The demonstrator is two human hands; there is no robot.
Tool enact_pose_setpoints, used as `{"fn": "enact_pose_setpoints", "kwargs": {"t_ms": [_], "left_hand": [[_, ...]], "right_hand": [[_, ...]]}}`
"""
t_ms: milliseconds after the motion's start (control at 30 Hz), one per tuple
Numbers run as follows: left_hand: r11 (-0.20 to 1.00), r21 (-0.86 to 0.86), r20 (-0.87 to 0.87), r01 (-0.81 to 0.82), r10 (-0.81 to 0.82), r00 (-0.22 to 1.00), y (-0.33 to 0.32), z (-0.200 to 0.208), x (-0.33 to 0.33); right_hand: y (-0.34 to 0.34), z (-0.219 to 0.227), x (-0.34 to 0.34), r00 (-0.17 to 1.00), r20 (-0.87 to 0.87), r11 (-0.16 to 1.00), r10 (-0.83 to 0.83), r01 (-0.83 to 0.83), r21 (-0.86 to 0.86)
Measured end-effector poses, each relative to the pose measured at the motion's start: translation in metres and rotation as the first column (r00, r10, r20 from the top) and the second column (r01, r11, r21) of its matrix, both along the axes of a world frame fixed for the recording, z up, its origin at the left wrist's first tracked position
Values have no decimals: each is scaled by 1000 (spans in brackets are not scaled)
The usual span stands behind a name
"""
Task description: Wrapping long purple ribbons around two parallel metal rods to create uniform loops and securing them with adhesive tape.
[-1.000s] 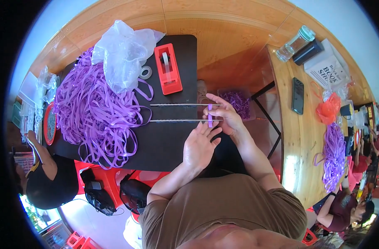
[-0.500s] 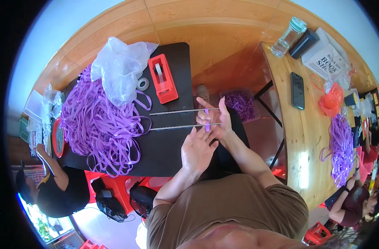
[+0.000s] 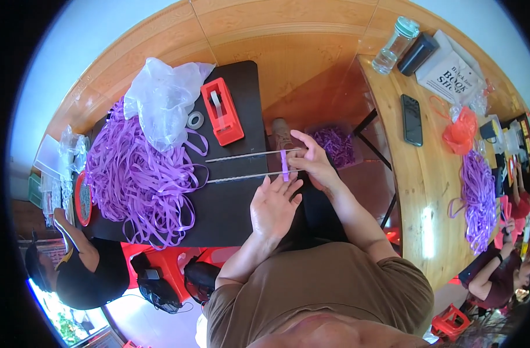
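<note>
Two thin, twisted metal rods (image 3: pixel 237 177) stick out side by side over the black table, toward my hands. A purple ribbon (image 3: pixel 285 165) is wound around both rods near their right ends. My left hand (image 3: pixel 269 211) lies palm up with fingers apart, its fingertips by the lower rod and the ribbon. My right hand (image 3: pixel 315 165) is at the rod ends, its forefinger raised and other fingers bent in at the ribbon; its grip is partly hidden. A large heap of loose purple ribbon (image 3: pixel 140 180) covers the table's left part.
A red tape dispenser (image 3: pixel 222 111), a tape roll (image 3: pixel 195 120) and a clear plastic bag (image 3: pixel 163 101) lie on the black table (image 3: pixel 230 214). A tub of purple pieces (image 3: pixel 334 146) stands below. The wooden table (image 3: pixel 419 191) at right holds a phone (image 3: pixel 412 120) and bottle (image 3: pixel 396 46).
My right hand has turned over, from palm facing up to fingers bent at the ribbon. The ribbon now spans both rods as one band. My left hand has hardly moved.
</note>
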State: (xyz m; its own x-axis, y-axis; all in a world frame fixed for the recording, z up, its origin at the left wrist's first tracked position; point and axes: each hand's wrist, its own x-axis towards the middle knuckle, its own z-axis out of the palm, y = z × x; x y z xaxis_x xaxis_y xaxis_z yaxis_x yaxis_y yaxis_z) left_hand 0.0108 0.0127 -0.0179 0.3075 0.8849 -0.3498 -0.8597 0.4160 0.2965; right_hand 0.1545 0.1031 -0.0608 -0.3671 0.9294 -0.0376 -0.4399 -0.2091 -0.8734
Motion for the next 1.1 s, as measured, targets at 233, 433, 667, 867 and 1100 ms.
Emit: {"fn": "enact_pose_setpoints", "kwargs": {"t_ms": [233,433,667,867,1100], "left_hand": [[1000,-12,18,-5,5,1000,0,-4,1],[1000,-2,47,-6,6,999,-3,-3,1],[1000,-25,43,-13,14,999,-2,-4,-2],[1000,11,-17,-16,16,1000,-4,-4,2],[999,15,-98,-38,40,994,-12,-3,4]], "right_hand": [[30,-36,-2,929,-279,958,241,-273,-83],[18,-72,-34,751,-629,931,201,-347,-117],[7,-47,-4,954,-296,943,57,-149,-299],[-4,11,-1,1000,18,992,-12,14,-125],[2,6,-30,986,8,981,-166,166,-97]]}}
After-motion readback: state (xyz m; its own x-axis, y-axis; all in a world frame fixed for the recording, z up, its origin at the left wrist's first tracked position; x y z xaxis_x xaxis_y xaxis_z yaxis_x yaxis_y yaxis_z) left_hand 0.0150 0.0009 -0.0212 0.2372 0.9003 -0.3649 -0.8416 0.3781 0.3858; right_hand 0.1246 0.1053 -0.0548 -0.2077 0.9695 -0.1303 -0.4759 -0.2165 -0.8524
